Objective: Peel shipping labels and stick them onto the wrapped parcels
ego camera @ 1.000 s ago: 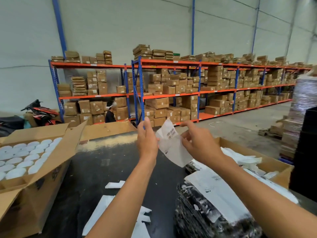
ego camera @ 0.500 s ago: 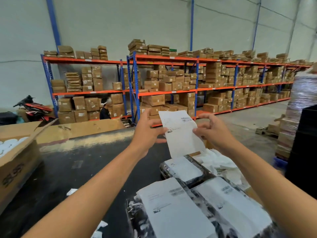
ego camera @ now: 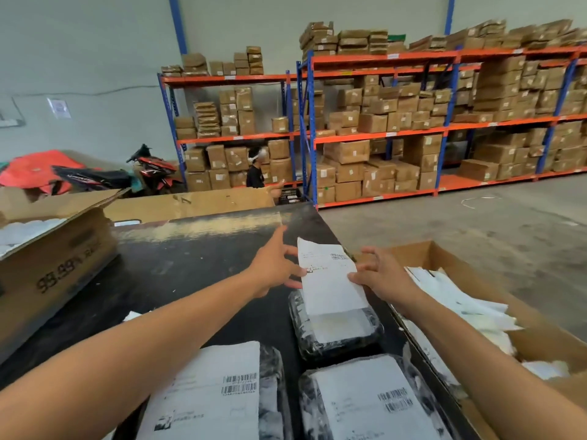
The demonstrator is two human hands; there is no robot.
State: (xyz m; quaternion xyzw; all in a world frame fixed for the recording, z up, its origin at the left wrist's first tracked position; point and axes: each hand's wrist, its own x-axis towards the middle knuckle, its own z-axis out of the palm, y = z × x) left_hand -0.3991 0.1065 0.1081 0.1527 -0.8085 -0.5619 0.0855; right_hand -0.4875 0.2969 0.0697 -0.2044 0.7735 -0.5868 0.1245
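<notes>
A white shipping label (ego camera: 330,277) is held flat between both hands above a black-wrapped parcel (ego camera: 336,331) on the black table (ego camera: 190,268). My left hand (ego camera: 273,265) pinches the label's left edge. My right hand (ego camera: 381,277) grips its right edge, fingers spread. The label's lower end overlaps the parcel's top, which bears a white sheet. Two nearer black parcels carry labels with barcodes, one at the left (ego camera: 216,392) and one at the right (ego camera: 371,401).
An open cardboard box (ego camera: 540,338) of white paper backings stands at the right. A large carton (ego camera: 54,268) with white items sits at the left. Orange-and-blue racks (ego camera: 381,131) of boxes line the back wall; a person (ego camera: 255,169) and a motorbike (ego camera: 152,169) are there.
The view has swung down and left. Both hands lowered the label from chest height toward the far parcel, and its lower end now lies over the parcel's top.
</notes>
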